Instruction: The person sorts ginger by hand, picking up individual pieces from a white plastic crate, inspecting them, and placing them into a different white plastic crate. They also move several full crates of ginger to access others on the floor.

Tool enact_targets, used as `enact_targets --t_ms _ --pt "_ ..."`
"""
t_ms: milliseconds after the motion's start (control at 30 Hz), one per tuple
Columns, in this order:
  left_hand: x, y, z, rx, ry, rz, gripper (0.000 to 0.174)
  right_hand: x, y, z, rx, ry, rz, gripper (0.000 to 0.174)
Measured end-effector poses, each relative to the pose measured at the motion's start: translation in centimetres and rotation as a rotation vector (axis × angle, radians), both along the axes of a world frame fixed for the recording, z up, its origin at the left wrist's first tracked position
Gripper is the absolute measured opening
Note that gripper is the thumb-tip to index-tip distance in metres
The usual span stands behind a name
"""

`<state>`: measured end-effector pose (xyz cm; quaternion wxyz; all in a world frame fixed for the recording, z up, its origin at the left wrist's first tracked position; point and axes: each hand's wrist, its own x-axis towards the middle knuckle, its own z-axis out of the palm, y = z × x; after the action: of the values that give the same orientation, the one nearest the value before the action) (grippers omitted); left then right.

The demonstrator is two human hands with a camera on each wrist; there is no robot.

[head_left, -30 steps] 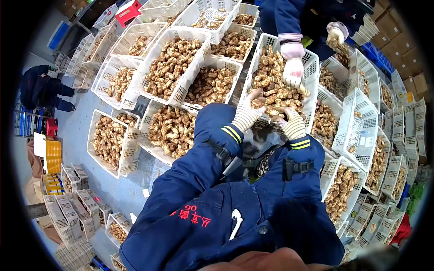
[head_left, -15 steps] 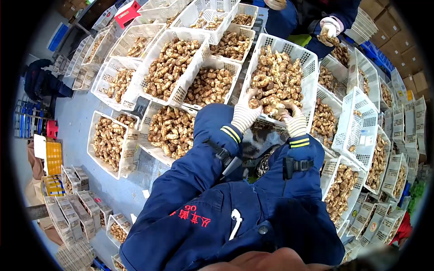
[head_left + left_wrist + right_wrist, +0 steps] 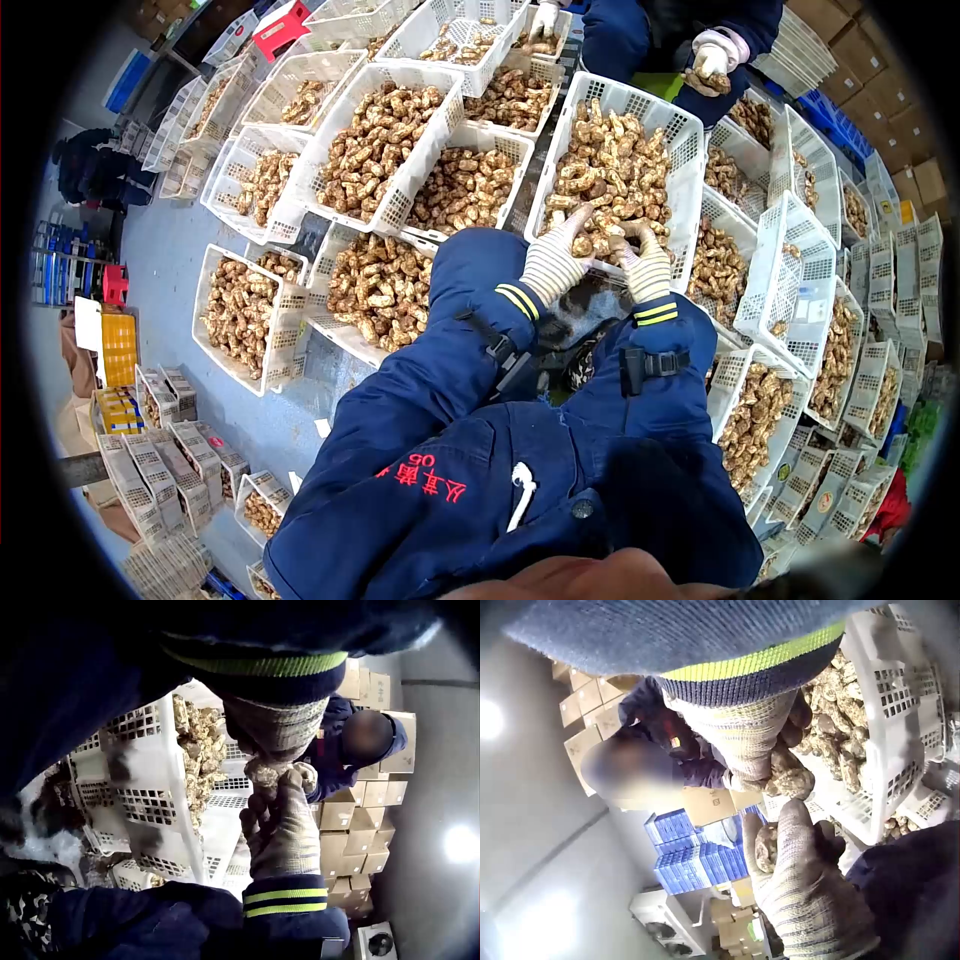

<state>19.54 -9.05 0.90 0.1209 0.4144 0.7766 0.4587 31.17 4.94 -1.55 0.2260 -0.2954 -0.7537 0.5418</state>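
Note:
In the head view, my gloved left hand (image 3: 556, 262) and gloved right hand (image 3: 648, 272) meet over the near edge of a white perforated crate (image 3: 690, 150) of brown, knobbly mushrooms (image 3: 615, 165). The right wrist view shows a mushroom (image 3: 791, 782) pinched in my right fingertips. Below it, another mushroom (image 3: 766, 847) sits between the thumb and fingers of my left hand. From the left wrist, the two hands face each other closely around a mushroom (image 3: 264, 774). Both striped knit gloves are stained dark at the fingertips.
Opposite, another person's gloved hand (image 3: 712, 60) holds mushrooms; their other hand (image 3: 545, 20) reaches into a rear crate. Crates of mushrooms, including a stacked crate (image 3: 375, 150) and a tilted crate (image 3: 790, 285), flank me both sides. Cardboard boxes (image 3: 870, 70) stand far right.
My left hand has turned and moved slightly toward my right hand. The other person's hand has withdrawn from the crate before me and now reaches into one at the back.

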Motion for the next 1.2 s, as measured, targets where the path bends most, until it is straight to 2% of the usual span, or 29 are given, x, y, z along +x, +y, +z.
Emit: enact_targets --t_ms 167,233,267,367,400,500,533,600,667,733,833,867,900,967,1033,1067,1100,1167,1200 --pt "-0.3 -0.2 -0.2 0.096 -0.048 0.075 0.057 0.0 0.6 -1.4 0.050 0.023 0.061 0.042" --pt "-0.4 -0.6 1.8 0.077 -0.124 0.137 0.056 0.1 -0.2 0.7 0.057 -0.013 0.087 0.040" --pt "-1.1 0.2 -1.4 0.274 -0.242 0.145 0.054 0.3 -0.3 0.9 0.101 0.036 0.100 0.039" --pt "-1.4 -0.2 0.0 0.298 -0.531 0.248 0.055 0.3 0.4 -1.0 -0.060 0.133 0.091 0.040" --pt "-1.9 0.0 -2.1 0.322 -0.333 0.245 0.054 0.4 0.7 -1.4 -0.054 0.117 0.066 0.041" --pt "-2.0 0.3 -3.3 0.093 -0.265 0.088 0.048 0.4 0.4 0.1 -0.298 0.200 -0.013 0.041" --pt "-1.8 0.1 -3.1 -0.105 0.001 -0.038 0.044 0.7 0.3 1.4 -0.367 0.125 -0.023 0.043" --pt "-3.0 1.0 -13.7 -0.062 -0.393 -0.510 0.047 0.6 0.5 1.2 -0.356 0.247 -0.074 0.042" --pt "-1.8 0.2 -12.5 -0.342 -0.181 -0.681 0.054 0.5 0.5 1.2 -0.356 0.272 -0.109 0.041" --pt "-1.2 -0.7 -4.1 -0.456 -0.091 -0.641 0.057 0.7 0.3 1.7 -0.442 0.289 -0.094 0.039" --pt "-1.4 -0.8 -1.9 -0.327 -0.534 -0.411 0.055 0.5 0.1 1.8 -0.465 0.277 -0.106 0.039" --pt "-1.1 -0.9 -0.5 -0.235 -0.809 -0.293 0.059 0.5 0.4 1.2 -0.465 0.305 -0.080 0.039" --pt "-1.9 -0.7 -1.5 -0.136 -1.004 -0.282 0.056 0.5 0.6 0.8 -0.498 0.308 -0.060 0.040" --pt "-1.6 -0.6 -3.2 0.036 -1.179 -0.180 0.053 0.5 0.9 0.2 -0.565 0.315 -0.022 0.043" --pt "-2.7 -0.3 -4.1 -0.246 -0.751 -0.558 0.048 0.1 0.9 -0.2 -0.570 0.342 -0.058 0.042" --pt "-2.0 -0.7 -4.8 -0.196 -0.593 -0.629 0.046 0.1 0.9 -0.3 -0.575 0.345 -0.064 0.043" --pt "-1.7 -0.9 -3.8 -0.438 -0.362 -0.702 0.047 0.1 0.9 -0.3 -0.579 0.347 -0.071 0.043" --pt "-1.0 -0.9 -4.5 -0.501 -0.167 -0.758 0.049 0.2 1.0 -0.3 -0.562 0.301 -0.105 0.045" --pt "-1.0 -0.8 -3.9 -0.467 -0.182 -0.709 0.051 0.2 1.0 -0.5 -0.568 0.295 -0.112 0.045"
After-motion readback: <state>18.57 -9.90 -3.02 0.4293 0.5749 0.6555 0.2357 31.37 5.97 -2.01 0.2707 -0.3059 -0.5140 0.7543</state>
